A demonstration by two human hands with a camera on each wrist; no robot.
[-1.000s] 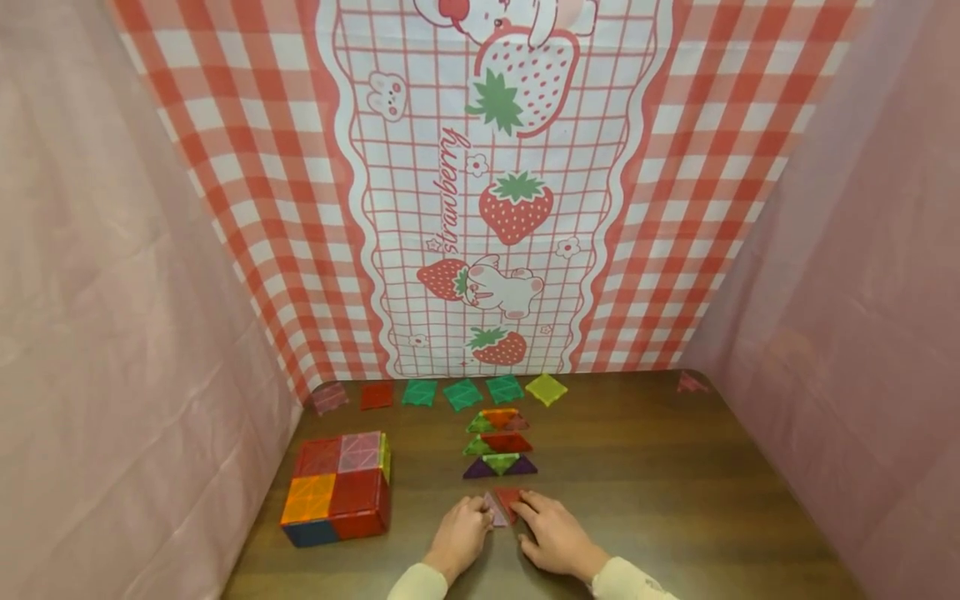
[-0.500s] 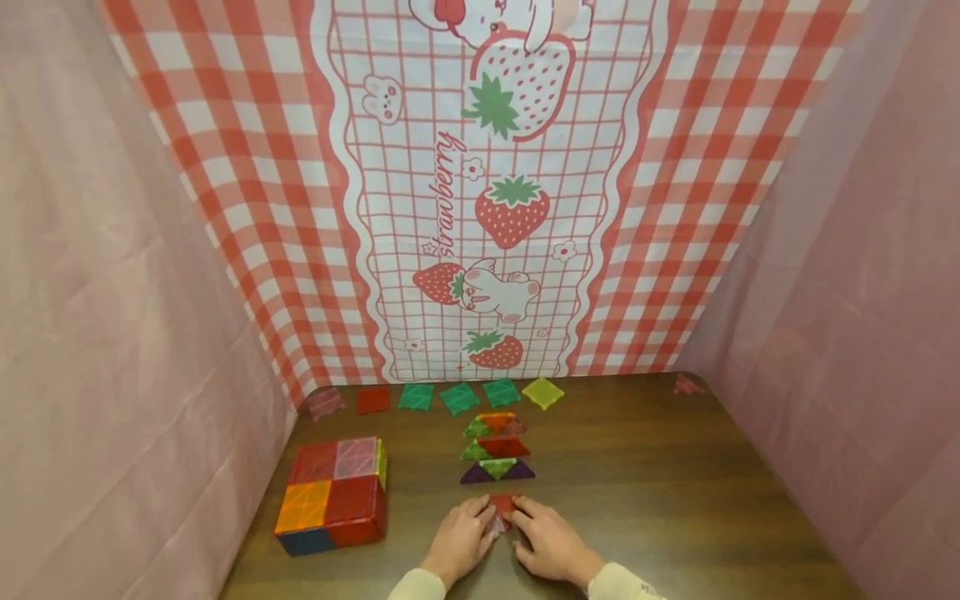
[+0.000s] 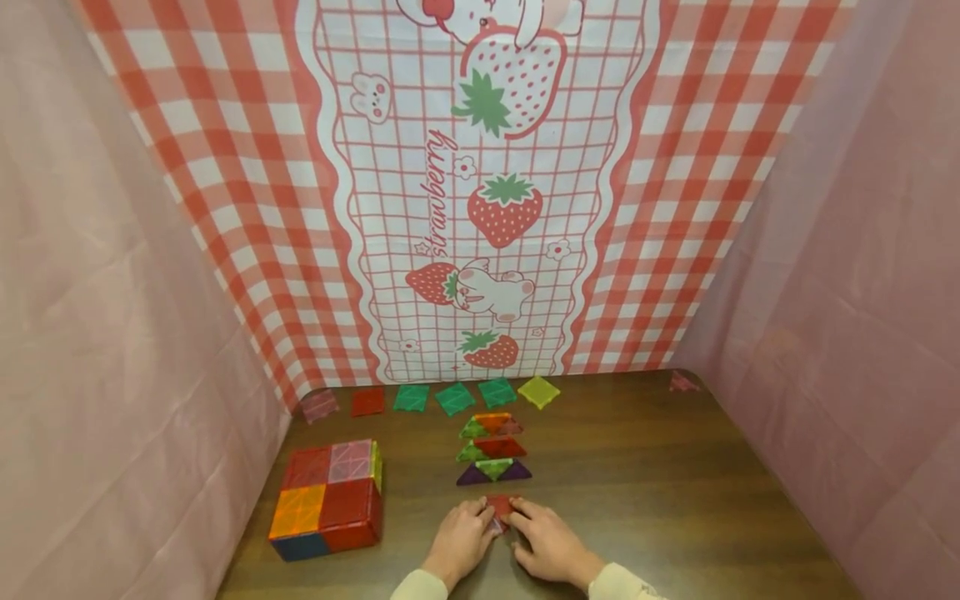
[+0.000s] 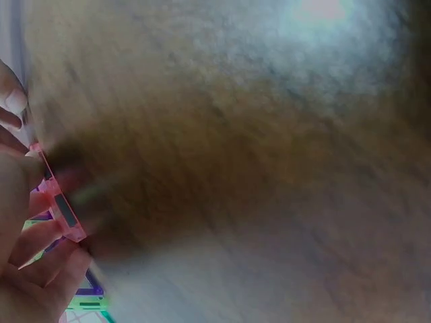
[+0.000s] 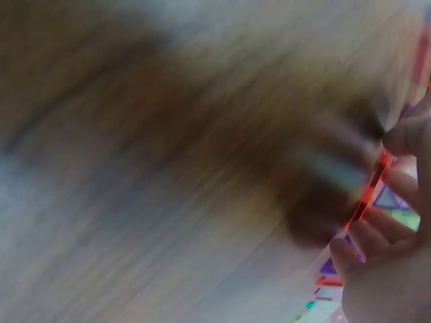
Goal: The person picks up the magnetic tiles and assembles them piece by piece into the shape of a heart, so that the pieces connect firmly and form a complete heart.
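Two translucent magnetic tiles, a red triangle (image 3: 498, 503) and a pink triangle (image 3: 497, 526), meet edge to edge low over the wooden table in the head view. My left hand (image 3: 461, 537) pinches the pink tile from the left. From the right, my right hand (image 3: 550, 540) grips the red tile with its fingertips. The left wrist view shows a pink tile edge (image 4: 64, 207) among the fingers. Along the fingers in the right wrist view runs a red-orange edge (image 5: 369, 192). Fingers hide the tiles' outer corners.
Ahead stand three tile strips: purple-green (image 3: 493, 472), green-red (image 3: 501, 448) and one topped orange (image 3: 492, 425). A box-shaped tile block (image 3: 351, 504) sits left. Several square tiles, including a yellow one (image 3: 539, 392), line the back; a pink piece (image 3: 683, 382) lies back right.
The hands have drawn together, closing the gap between the pink and red tiles. The red tile has turned and now lies against the pink one. The head view has shifted slightly.
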